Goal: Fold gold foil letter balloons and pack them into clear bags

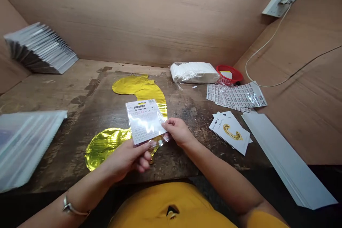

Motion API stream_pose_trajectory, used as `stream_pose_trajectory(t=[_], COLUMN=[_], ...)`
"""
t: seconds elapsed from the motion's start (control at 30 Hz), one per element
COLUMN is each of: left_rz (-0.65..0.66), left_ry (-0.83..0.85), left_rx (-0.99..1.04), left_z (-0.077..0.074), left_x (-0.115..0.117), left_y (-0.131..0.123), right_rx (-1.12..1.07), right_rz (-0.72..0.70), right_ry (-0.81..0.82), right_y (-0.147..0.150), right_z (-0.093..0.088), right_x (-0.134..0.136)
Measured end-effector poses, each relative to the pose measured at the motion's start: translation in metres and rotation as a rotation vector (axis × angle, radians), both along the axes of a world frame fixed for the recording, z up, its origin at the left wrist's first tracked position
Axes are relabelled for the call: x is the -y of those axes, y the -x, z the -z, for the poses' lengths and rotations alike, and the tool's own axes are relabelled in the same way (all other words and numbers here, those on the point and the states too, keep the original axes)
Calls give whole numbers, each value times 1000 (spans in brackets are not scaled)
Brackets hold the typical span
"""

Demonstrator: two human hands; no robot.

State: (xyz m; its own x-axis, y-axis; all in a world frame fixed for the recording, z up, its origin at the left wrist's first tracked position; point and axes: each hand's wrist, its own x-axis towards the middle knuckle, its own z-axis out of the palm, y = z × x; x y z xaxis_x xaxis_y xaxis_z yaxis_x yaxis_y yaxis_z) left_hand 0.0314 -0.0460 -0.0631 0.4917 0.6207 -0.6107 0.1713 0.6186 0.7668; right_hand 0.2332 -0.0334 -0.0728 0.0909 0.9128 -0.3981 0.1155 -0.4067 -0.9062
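I hold a clear plastic packet with a white printed card in both hands, above the worn wooden table. My left hand pinches its lower edge from below. My right hand grips its lower right corner. Under the packet lies a flat gold foil balloon that curves from the table's middle toward its front edge.
A stack of clear packets lies at the left, and a fanned stack of packets leans at the back left. At the right are printed cards, sticker sheets, a white bundle, a red basket and long white strips.
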Motion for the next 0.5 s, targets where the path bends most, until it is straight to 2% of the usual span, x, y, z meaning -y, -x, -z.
stream_pose_trajectory(t=[0.07, 0.13, 0.2, 0.23, 0.27, 0.33, 0.37, 0.43, 0.5], left_rz=[127, 121, 131, 201, 324, 584, 657, 688, 648], left_ry=[-263, -748, -1264, -1448, -1557, -1589, -1555, -1476, -1432], left_rx=[-279, -614, -793, -798, -769, -718, -721, -761, -805], left_z=[-10, -18, -18, -15, -10, 4, 11, 21, 27], left_x=[-5, -16, -30, -37, -44, -54, -57, -59, -58], left_y=[16, 26, 26, 22, 16, 1, -6, -15, -18], right_rx=[37, 153, 436, 628, 792, 969, 988, 970, 960], right_rz=[-34, -89, -116, -96, -37, 182, 262, 317, 336], right_ry=[20, -21, -206, -346, -475, -637, -623, -502, -449], right_y=[1, -8, -28, -42, -57, -90, -105, -128, -140], right_z=[-1, -10, -25, -34, -41, -49, -49, -41, -29], right_x=[1, 6, 5, -1, -11, -45, -67, -111, -148])
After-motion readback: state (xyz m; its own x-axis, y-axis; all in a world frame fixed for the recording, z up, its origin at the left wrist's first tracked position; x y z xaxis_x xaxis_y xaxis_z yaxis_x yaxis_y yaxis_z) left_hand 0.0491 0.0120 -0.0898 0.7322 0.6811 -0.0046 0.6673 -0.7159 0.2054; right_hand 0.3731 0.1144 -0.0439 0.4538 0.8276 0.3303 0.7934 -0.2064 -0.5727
